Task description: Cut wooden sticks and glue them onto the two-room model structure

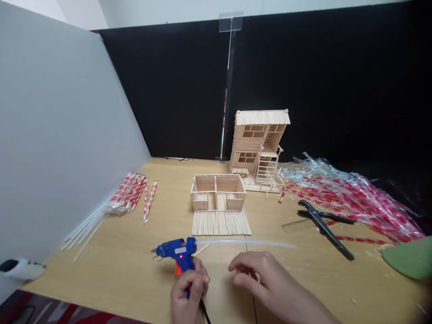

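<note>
My left hand (191, 290) is wrapped round the handle of a blue glue gun (178, 254), its nozzle pointing left and a long clear glue stick sticking out to the right. My right hand (256, 276) hovers to the right of it with curled fingers; whether something small is between them cannot be made out. Beyond the hands, a small wooden-stick structure (218, 193) with two compartments stands behind a flat panel of sticks (221, 223). A taller two-storey stick house (259, 144) rises at the back.
Wrapped sticks (130, 191) and white glue sticks (87, 227) lie at the left. Black pliers (324, 227), a ruler (297, 225), a heap of red and clear wrappers (354, 193) and a green object (410, 256) are at the right. Black panels stand behind.
</note>
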A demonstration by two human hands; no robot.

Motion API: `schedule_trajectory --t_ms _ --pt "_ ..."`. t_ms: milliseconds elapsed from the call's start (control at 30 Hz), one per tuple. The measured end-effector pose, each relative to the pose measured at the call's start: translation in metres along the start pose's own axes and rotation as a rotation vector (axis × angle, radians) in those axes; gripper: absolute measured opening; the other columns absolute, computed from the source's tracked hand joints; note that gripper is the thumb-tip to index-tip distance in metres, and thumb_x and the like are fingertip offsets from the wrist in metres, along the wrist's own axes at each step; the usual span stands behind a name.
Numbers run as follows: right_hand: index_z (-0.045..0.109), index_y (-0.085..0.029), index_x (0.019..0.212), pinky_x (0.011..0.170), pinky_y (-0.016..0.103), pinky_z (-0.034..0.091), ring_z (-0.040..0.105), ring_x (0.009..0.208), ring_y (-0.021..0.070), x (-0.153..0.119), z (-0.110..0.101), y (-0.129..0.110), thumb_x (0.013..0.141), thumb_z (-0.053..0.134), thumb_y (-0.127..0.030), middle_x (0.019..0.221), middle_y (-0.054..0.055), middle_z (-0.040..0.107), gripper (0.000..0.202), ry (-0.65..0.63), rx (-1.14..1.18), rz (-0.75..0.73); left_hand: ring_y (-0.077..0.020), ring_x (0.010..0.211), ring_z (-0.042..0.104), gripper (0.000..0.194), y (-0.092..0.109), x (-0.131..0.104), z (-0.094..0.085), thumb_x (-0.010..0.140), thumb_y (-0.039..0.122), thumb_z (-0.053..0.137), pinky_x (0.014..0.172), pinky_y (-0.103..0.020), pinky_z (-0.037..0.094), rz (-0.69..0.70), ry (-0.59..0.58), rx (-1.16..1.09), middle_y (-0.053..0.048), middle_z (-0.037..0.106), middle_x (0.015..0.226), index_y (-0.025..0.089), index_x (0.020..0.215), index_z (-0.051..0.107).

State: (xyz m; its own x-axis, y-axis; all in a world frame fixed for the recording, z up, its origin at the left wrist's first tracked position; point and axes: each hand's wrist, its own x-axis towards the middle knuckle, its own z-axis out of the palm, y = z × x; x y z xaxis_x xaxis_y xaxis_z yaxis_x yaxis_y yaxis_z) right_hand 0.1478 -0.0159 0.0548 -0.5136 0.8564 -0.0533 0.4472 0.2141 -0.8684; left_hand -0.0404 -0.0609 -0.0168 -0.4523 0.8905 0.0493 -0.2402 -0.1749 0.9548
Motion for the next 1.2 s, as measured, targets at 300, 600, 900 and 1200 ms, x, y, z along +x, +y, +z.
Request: schedule_trajectory --t_ms 300,600,900,1200 --pt "0.067 -0.021 0.117 0.094 0.037 0.048 0.064 0.101 0.0251 -0.031 0.042 0.038 0.096 0.049 -0.058 0.103 0.009 0.07 0.046 0.162 0.625 0.034 -0.0103 0.047 0.043 0.062 -0.013 -0.031 0.052 0.086 0.064 0.057 0.053 -0.023 0.037 0.085 -0.534 0.052 0.0 0.047 0.044 0.017 0.047 0.053" --pt "0.077 -0.015 0.098 0.088 0.039 0.054 0.07 0.088 0.0266 -0.062 0.012 0.053 0.081 0.069 -0.06 0.094 0.012 0.076 0.049 0.334 0.9 0.367 -0.0129 0.065 0.053 0.053 -0.001 -0.059 0.092 0.08 0.066 0.064 0.061 -0.023 0.043 -0.236 -0.973 0.029 -0.004 0.058 0.069 0.014 0.071 0.069" --pt "0.072 -0.014 0.075 0.047 0.021 0.045 0.059 0.049 0.0128 -0.078 -0.04 0.094 0.083 0.065 -0.06 0.063 0.007 0.07 0.048 0.625 0.784 0.361 -0.0207 0.105 0.062 0.015 0.01 -0.029 0.062 0.088 0.03 0.066 0.096 -0.034 0.048 -0.063 -1.045 0.409 -0.012 0.064 0.112 0.019 0.088 0.076" --pt "0.058 -0.018 0.08 0.042 0.022 0.04 0.055 0.041 0.0126 -0.068 -0.023 0.115 0.089 0.054 -0.059 0.055 -0.004 0.057 0.042 0.477 0.454 0.461 -0.0202 0.091 0.067 0.017 -0.011 0.026 0.01 0.089 0.038 0.063 0.08 -0.027 0.055 0.268 -0.747 0.844 -0.005 0.071 0.098 0.023 0.09 0.071"
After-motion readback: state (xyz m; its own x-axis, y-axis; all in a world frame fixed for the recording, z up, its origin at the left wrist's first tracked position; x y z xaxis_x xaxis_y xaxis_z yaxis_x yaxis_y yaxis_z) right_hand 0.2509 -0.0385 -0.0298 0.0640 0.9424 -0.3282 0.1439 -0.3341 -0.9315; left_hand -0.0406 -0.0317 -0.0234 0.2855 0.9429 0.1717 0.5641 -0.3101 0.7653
